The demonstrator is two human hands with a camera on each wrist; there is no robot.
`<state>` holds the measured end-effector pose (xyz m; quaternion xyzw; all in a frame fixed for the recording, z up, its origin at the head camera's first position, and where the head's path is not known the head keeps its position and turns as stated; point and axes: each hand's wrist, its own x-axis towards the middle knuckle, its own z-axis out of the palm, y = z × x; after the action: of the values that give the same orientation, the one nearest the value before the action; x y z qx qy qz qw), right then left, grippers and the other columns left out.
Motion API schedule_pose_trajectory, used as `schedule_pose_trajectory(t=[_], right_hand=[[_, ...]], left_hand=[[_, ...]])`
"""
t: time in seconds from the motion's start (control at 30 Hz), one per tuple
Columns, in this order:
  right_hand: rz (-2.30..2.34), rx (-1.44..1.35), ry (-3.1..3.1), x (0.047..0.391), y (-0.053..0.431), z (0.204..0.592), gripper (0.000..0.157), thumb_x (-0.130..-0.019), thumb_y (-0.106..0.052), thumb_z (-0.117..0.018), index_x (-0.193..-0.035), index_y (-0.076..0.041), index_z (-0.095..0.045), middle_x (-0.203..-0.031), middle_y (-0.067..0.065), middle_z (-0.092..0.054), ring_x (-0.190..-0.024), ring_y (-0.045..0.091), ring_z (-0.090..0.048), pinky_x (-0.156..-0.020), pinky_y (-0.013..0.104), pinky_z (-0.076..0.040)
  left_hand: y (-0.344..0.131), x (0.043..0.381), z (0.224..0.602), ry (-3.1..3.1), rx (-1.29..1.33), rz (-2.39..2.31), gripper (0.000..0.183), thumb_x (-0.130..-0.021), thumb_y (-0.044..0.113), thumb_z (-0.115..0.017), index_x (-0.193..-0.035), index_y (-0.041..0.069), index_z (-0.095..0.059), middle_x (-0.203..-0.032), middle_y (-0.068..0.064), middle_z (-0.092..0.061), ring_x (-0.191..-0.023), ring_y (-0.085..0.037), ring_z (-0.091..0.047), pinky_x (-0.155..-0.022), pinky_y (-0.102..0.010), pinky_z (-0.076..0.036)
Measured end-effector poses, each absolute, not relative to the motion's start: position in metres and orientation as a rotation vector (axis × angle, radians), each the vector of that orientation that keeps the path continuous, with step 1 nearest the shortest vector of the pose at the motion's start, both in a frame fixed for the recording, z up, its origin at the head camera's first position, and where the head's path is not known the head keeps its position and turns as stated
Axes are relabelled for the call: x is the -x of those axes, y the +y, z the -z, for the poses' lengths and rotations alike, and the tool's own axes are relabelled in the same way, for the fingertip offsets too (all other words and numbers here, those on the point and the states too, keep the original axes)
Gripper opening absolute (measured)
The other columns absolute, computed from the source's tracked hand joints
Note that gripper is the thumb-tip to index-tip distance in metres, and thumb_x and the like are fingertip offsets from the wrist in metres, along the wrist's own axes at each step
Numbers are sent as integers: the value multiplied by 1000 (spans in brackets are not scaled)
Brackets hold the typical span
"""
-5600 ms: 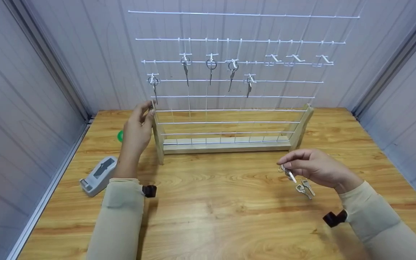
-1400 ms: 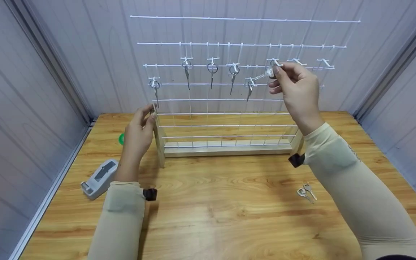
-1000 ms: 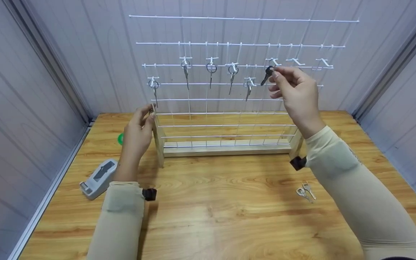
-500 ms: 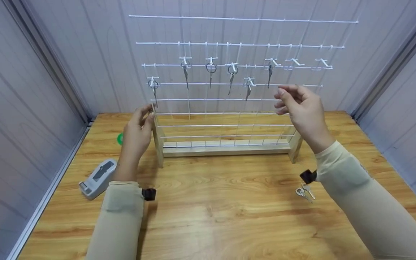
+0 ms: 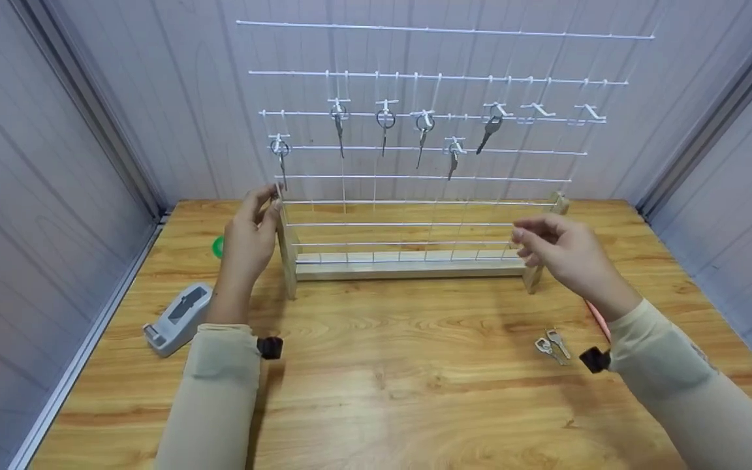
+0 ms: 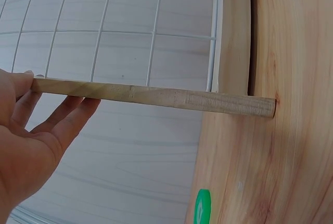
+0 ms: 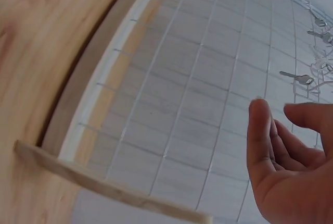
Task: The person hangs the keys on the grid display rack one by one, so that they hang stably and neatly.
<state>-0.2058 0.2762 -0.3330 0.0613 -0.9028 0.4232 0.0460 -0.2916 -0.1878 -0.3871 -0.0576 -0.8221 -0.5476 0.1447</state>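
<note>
A white wire grid rack stands in a wooden base. Several keys on rings hang from its hooks, among them a dark key tilted under a right-hand hook. My left hand holds the left wooden upright near its top, thumb on one side and fingers on the other in the left wrist view. My right hand is in front of the rack's right end, loosely curled; in the right wrist view a gap shows between thumb and fingertips, with nothing in it. Two loose keys lie on the table below it.
Two hooks at the upper right, one of them a white hook, bear no keys. Left of my forearm lies a grey tape dispenser, with a green ring behind it. A pink object is partly hidden by my right wrist.
My right hand picked up a key, brought it to a right-hand hook and let it go there. Since then it has moved down and right, away from the hook. My left hand stays in place.
</note>
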Motion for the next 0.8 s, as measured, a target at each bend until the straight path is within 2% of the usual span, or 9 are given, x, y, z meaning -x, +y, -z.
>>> schedule_pose_trajectory(t=[0.1,0.2,0.33,0.53,0.67,0.8], right_hand=[[-1204,-177,-2909,201,287,343,43,-108,-35,-65,-135,-2,-69,-112,16,-76,-84,7,-72,-71,20,-65],[-1131,-209,-3028,200,296,353,39,-108,-29,-67,-130,2,-70,-106,18,-76,-83,15,-72,-70,24,-66],[-1019,-278,-3173,195,307,370,33,-105,-24,-69,-123,4,-72,-101,16,-77,-80,18,-71,-67,30,-66],[-914,-279,-3351,191,328,392,30,-99,-26,-75,-111,1,-71,-88,8,-74,-69,16,-66,-57,26,-54],[-827,-226,-3425,190,343,401,38,-97,-30,-76,-114,3,-69,-93,8,-75,-68,19,-69,-57,30,-58],[-887,-188,-3491,190,354,408,34,-97,-29,-77,-111,2,-69,-97,8,-74,-74,19,-70,-62,33,-62]], left_hand=[[-188,291,387,-2376,170,1576,42,-114,29,-52,-153,16,-55,-166,-7,-52,-150,-39,-54,-120,-48,-55],[-189,291,386,-2378,168,1573,42,-114,30,-52,-154,17,-54,-166,-6,-52,-151,-38,-53,-120,-48,-55],[-189,291,385,-2383,165,1570,43,-114,32,-52,-154,16,-54,-166,-5,-52,-152,-37,-52,-121,-48,-54],[-190,292,388,-2371,183,1542,41,-114,28,-53,-153,16,-56,-164,-8,-54,-149,-40,-54,-120,-49,-55],[-189,293,389,-2370,179,1535,40,-114,27,-54,-152,16,-56,-164,-9,-54,-148,-41,-55,-119,-50,-56],[-188,293,389,-2375,169,1548,41,-114,28,-53,-152,15,-56,-164,-8,-54,-149,-40,-55,-119,-50,-55]])
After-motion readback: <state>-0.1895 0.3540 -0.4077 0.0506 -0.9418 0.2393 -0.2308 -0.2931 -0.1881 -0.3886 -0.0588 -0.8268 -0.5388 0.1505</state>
